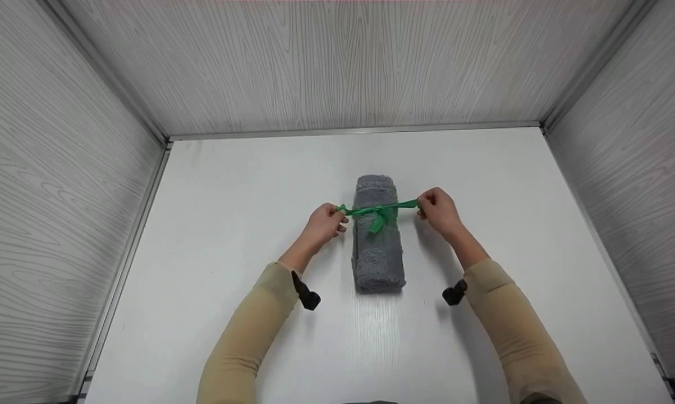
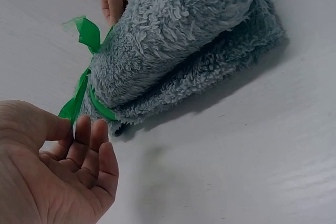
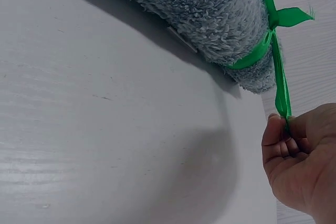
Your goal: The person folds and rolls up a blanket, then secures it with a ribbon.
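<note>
A rolled grey fluffy towel (image 1: 377, 252) lies lengthwise on the white table. Round its upper part runs a green ribbon (image 1: 377, 210), knotted on top, with a short tail (image 1: 376, 224) hanging toward the near side. On the left of the roll, my left hand (image 1: 323, 224) pinches one stretch of ribbon between thumb and finger, its other fingers loosely bent. My right hand (image 1: 439, 210) pinches the other stretch on the right side. Both stretches look taut. In the right wrist view the knot (image 3: 273, 24) sits against the towel, and the ribbon (image 3: 282, 87) runs straight to my fingertips.
The white tabletop (image 1: 230, 185) is bounded by wood-grain panels: a back panel (image 1: 337, 67), a left panel (image 1: 45, 196) and a right panel (image 1: 629, 168). Dark wrist cameras (image 1: 309, 298) stick out from both sleeves above the table.
</note>
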A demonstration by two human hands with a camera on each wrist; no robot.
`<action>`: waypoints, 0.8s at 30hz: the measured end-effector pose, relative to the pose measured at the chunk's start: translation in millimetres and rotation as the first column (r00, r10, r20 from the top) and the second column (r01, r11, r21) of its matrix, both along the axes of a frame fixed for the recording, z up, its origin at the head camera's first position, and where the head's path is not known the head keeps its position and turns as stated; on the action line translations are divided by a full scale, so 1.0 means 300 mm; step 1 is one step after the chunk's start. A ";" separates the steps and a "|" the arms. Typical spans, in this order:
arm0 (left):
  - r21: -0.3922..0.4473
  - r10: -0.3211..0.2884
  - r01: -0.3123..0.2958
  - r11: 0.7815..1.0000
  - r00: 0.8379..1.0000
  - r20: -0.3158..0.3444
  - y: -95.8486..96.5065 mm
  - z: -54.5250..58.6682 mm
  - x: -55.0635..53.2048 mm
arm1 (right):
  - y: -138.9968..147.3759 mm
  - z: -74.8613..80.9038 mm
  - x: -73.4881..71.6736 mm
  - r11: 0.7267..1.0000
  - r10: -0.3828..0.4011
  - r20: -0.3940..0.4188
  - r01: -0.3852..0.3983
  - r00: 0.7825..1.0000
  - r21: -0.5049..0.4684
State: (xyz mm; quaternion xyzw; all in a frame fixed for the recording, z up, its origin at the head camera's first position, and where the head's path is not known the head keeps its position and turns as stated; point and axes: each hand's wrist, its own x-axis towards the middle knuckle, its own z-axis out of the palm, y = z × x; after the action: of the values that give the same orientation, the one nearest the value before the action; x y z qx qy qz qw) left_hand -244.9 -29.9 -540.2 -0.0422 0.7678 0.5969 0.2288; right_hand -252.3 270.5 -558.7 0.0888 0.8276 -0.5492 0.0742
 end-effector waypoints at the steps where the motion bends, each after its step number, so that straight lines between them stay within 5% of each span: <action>1: -0.001 0.000 0.000 1.000 1.000 0.000 -0.001 -0.001 0.000 | 0.000 -0.001 0.000 1.000 -0.002 0.001 0.002 1.000 -0.003; 24: 0.002 0.008 -0.008 1.000 1.000 -0.013 -0.015 -0.018 0.003 | 0.014 -0.014 0.007 0.998 -0.063 0.017 0.064 0.998 -0.008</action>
State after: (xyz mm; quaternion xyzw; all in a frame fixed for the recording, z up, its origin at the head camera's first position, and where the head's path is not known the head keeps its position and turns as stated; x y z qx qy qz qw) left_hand -244.0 -34.4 -545.5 -0.0415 0.7686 0.5987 0.2215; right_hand -250.3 274.8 -562.9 0.1194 0.8213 -0.5541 0.0641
